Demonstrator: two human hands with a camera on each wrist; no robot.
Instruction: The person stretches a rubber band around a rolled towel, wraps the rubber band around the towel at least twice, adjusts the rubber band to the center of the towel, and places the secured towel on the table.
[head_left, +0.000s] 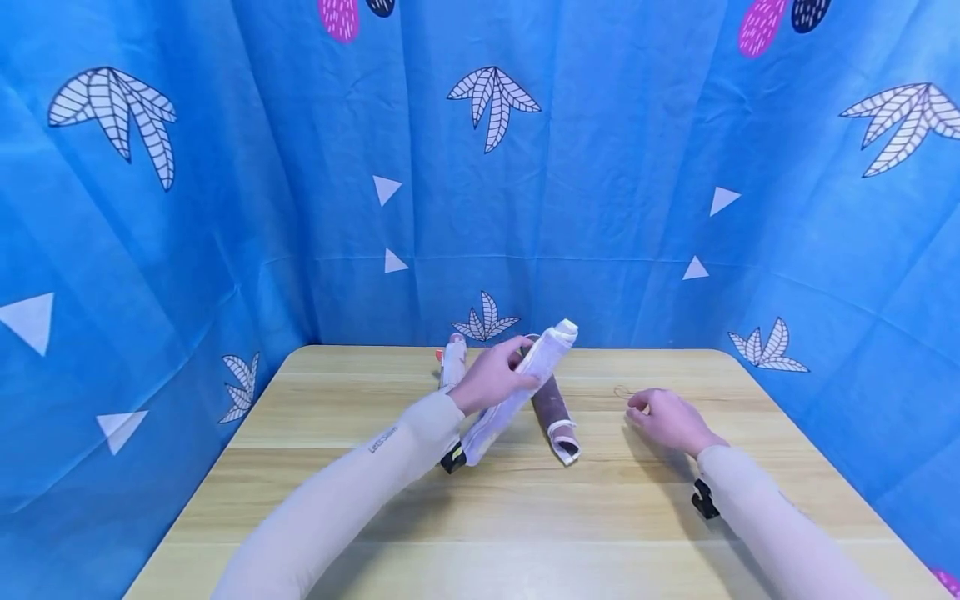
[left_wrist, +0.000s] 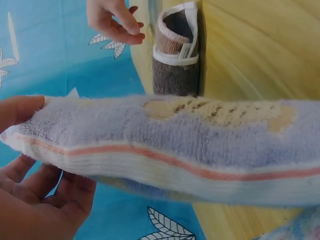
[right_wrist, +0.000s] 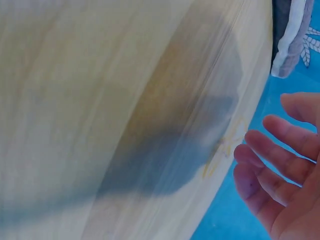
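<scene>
My left hand [head_left: 495, 377] grips a rolled lavender towel [head_left: 517, 396] around its upper part, holding it at a slant over the table. In the left wrist view the towel [left_wrist: 200, 135] shows a pale border with a red stripe and a yellowish pattern, thumb on one side and fingers on the other. Beneath and right of it lies a rolled brown towel [head_left: 551, 408] with white edging. My right hand [head_left: 671, 419] hovers at the right beside thin rubber bands [head_left: 621, 391]; in the right wrist view its fingers [right_wrist: 280, 160] are loosely bent and hold nothing.
Another rolled, pale towel [head_left: 453, 362] lies left of the left hand, with a small red bit at its side. The wooden table [head_left: 525, 533] ends at the back against a blue patterned curtain [head_left: 600, 208], which also hangs along both sides.
</scene>
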